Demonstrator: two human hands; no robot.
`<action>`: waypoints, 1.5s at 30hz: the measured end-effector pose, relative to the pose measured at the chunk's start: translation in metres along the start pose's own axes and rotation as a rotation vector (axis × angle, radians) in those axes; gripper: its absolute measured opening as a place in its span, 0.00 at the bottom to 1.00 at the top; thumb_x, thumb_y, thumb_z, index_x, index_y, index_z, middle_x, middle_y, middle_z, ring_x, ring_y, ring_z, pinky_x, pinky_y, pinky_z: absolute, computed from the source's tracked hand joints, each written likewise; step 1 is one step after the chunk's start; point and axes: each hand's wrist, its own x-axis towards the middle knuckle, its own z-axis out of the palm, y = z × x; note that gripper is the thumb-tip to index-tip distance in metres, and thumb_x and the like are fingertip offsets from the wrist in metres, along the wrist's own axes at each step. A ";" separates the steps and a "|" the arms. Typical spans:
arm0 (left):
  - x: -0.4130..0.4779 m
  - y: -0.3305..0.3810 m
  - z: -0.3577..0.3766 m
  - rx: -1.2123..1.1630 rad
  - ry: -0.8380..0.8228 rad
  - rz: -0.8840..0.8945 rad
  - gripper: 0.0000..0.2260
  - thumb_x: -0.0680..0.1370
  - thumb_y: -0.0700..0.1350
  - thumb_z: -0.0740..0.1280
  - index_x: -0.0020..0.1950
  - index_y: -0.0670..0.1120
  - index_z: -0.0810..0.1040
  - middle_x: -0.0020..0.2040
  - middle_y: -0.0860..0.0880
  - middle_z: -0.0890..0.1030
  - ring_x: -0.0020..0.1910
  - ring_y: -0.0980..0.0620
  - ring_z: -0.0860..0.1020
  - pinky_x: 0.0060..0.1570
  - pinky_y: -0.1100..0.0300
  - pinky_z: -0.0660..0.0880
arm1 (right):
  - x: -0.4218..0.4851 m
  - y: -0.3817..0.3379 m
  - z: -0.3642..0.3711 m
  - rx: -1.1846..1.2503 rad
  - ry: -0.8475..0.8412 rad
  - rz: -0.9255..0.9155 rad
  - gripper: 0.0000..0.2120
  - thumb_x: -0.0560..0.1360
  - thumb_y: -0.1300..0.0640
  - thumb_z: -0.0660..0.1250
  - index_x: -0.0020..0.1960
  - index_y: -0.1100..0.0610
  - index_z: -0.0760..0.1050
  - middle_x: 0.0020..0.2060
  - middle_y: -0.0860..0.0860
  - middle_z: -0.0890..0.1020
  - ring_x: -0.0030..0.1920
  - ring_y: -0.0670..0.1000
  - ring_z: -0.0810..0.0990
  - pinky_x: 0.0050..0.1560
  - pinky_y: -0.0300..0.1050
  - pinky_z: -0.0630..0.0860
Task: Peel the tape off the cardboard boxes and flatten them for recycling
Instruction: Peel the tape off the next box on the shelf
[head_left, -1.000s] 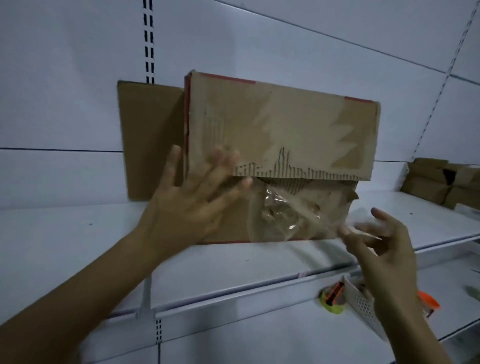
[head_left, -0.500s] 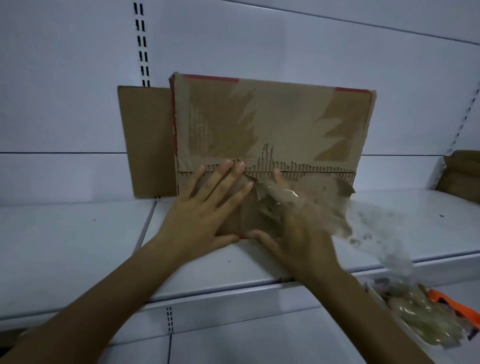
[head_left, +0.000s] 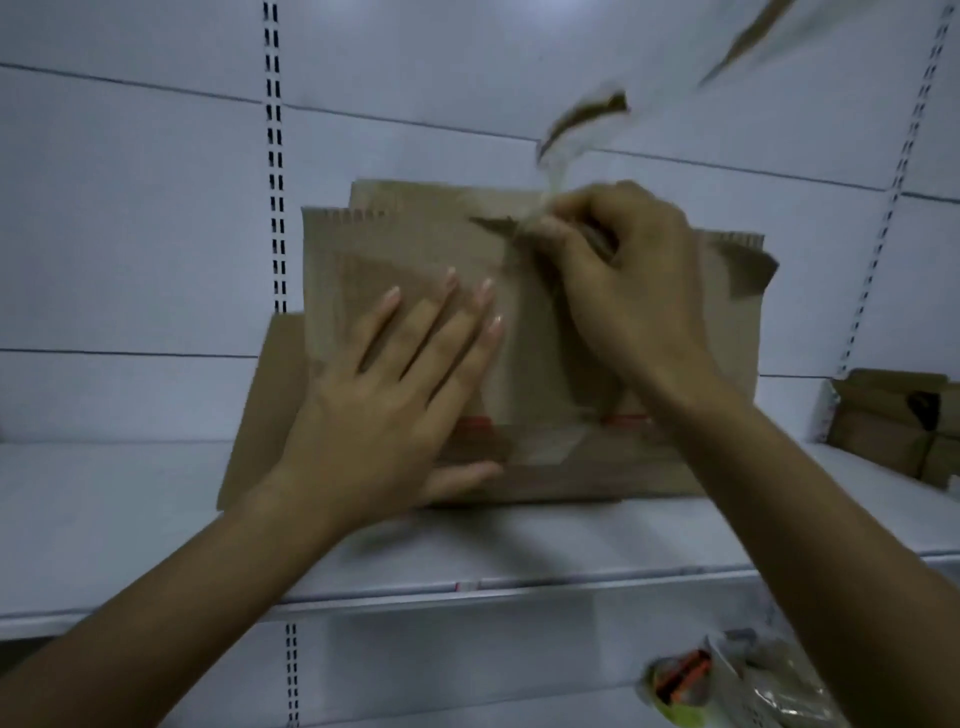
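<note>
Nearest us, down at the lower right, lies some clutter (head_left: 680, 680), yellow and orange with crumpled clear film, too blurred to name. Above it runs the shelf (head_left: 130, 509), and on it the box (head_left: 363, 249) stands on its long edge, facing us.

Our left hand (head_left: 395, 395) lies flat on the box's front, fingers straight and spread, pressing it back. Our right hand (head_left: 623, 280) is curled tight near the top edge, pinching the tape (head_left: 587, 124). The tape rises from the fingers up and to the right, out of view, with brown scraps of paper stuck to it.

Those scraps tell us, we judge, that the tape is lifting the box's skin with it. To do this well we should draw the strip low and close along the face instead of straight out, slowly and evenly. We should also slide the flat hand nearer the peel line so the board cannot bow or tip. A fresh pinch close to the board will likely give better control than hauling on the long tail.

A cardboard sheet (head_left: 265, 405) shows behind the box at the left. Other boxes (head_left: 883, 426) wait far right, against the wall (head_left: 130, 208).
</note>
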 end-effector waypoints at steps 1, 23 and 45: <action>0.014 -0.004 -0.007 0.032 -0.011 -0.012 0.42 0.74 0.69 0.61 0.76 0.38 0.60 0.76 0.39 0.60 0.75 0.39 0.58 0.70 0.41 0.59 | 0.013 -0.006 -0.011 -0.020 0.019 -0.031 0.06 0.76 0.51 0.66 0.46 0.50 0.81 0.43 0.47 0.81 0.45 0.44 0.77 0.47 0.41 0.73; 0.065 0.029 0.001 -0.264 -0.404 -0.199 0.43 0.69 0.75 0.50 0.66 0.42 0.76 0.65 0.45 0.77 0.59 0.46 0.77 0.59 0.53 0.70 | -0.005 0.074 -0.004 0.180 -0.217 0.224 0.07 0.76 0.53 0.67 0.43 0.50 0.82 0.39 0.42 0.83 0.44 0.42 0.80 0.49 0.45 0.76; 0.092 0.005 0.015 -0.550 -0.770 -0.156 0.50 0.58 0.80 0.50 0.72 0.51 0.58 0.77 0.56 0.55 0.72 0.55 0.59 0.67 0.55 0.61 | 0.038 0.089 -0.015 0.201 -0.585 0.355 0.04 0.75 0.54 0.70 0.45 0.52 0.84 0.30 0.41 0.82 0.31 0.34 0.78 0.33 0.26 0.71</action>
